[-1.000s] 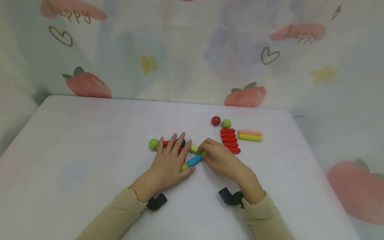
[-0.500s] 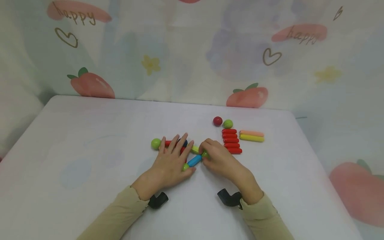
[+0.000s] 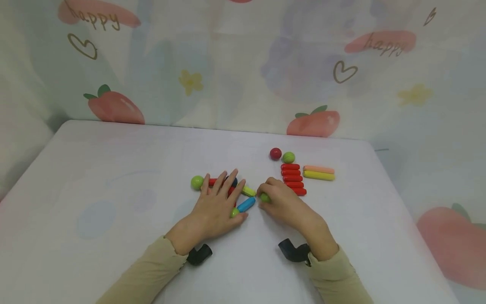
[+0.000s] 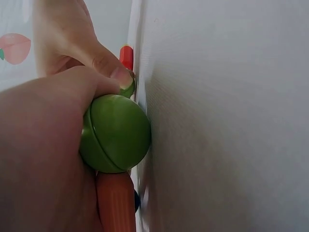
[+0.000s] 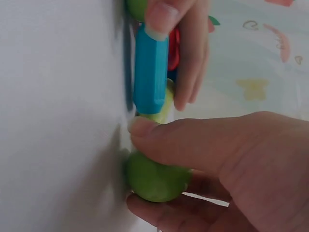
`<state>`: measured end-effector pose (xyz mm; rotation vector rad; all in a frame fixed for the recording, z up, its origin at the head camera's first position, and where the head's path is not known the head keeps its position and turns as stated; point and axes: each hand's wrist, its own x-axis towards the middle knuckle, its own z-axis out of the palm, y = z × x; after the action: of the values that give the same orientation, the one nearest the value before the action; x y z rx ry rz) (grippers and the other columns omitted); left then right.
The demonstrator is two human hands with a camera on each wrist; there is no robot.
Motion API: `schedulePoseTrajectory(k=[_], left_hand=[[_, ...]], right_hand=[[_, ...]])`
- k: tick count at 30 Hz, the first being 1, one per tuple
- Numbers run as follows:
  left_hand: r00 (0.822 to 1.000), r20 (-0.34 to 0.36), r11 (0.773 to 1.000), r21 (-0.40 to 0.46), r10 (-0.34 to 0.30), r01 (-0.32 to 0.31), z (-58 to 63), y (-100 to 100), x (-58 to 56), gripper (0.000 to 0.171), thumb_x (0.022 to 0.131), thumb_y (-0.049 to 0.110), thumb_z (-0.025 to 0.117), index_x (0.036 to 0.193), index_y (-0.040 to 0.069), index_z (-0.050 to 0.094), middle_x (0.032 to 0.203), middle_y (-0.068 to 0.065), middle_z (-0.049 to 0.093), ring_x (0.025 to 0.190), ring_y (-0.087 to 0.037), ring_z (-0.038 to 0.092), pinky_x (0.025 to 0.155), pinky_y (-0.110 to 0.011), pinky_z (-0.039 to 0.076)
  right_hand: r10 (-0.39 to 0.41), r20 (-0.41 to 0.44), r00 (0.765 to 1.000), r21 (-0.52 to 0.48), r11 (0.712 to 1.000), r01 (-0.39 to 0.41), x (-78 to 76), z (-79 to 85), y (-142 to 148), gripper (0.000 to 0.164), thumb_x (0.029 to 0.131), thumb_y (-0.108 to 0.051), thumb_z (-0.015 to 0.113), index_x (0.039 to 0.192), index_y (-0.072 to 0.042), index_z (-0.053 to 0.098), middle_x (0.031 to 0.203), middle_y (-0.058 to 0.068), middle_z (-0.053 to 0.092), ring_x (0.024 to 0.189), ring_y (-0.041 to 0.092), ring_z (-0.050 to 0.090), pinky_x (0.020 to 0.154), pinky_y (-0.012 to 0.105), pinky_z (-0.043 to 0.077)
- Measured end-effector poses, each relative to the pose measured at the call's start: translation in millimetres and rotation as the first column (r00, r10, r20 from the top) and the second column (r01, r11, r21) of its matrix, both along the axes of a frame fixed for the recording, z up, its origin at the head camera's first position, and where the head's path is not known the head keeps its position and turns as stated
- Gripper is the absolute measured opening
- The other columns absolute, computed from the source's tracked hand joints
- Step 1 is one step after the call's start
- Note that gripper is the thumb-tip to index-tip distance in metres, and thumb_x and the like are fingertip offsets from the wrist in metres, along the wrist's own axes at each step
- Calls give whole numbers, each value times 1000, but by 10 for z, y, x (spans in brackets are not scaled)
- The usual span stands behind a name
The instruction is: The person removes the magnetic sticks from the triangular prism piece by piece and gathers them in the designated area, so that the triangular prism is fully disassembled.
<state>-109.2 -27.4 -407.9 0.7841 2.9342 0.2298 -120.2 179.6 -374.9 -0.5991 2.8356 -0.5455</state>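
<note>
Pinching a held green ball (image 3: pixel 265 197), the grip of the right hand (image 3: pixel 284 203) sits just beside the near ends of a blue stick (image 3: pixel 247 204) and a yellow-green stick (image 3: pixel 248 191), with the ball apart from both. The left hand (image 3: pixel 217 211) lies with its grip spread over a dark ball (image 3: pixel 234 183), its thumb by a lower green ball (image 3: pixel 234 212) at the blue stick's other end. Farther right on the tabletop (image 3: pixel 243 274), five red sticks (image 3: pixel 292 178) line up beside a pink stick (image 3: pixel 319 169) and a yellow stick (image 3: pixel 319 175).

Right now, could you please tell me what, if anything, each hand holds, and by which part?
The right hand pinches a green ball by its sides; the left hand lies spread over sticks, gripping none.
</note>
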Motion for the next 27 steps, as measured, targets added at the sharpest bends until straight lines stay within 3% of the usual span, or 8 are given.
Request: schedulePoseTrajectory(k=[12, 16, 27], left_hand=[[1000, -15, 1000, 0, -9, 9, -12, -19, -2, 81, 95, 63, 44, 160, 20, 19, 168, -7, 5, 155, -33, 9, 119, -68, 3], [999, -34, 1000, 0, -12, 12, -13, -9, -21, 81, 95, 63, 44, 160, 20, 20, 168, -8, 7, 154, -33, 11, 119, -68, 4], [1000, -6, 1000, -2, -7, 7, -12, -24, -6, 82, 95, 64, 44, 160, 21, 19, 168, -7, 7, 154, -33, 10, 119, -68, 4]], right_hand=[[-7, 15, 1000, 21, 1000, 6, 18, 105, 31, 35, 84, -6, 77, 118, -3, 69, 114, 10, 65, 108, 25, 63, 94, 41, 56], [-32, -37, 999, 22, 999, 33, 13, 120, 35, 37, 83, -7, 78, 118, -5, 68, 113, 9, 67, 105, 24, 65, 92, 40, 57], [-56, -133, 990, -47, 998, 50, -39, 176, 59, 37, 84, -8, 79, 119, -5, 68, 116, 9, 70, 108, 25, 66, 94, 43, 56]])
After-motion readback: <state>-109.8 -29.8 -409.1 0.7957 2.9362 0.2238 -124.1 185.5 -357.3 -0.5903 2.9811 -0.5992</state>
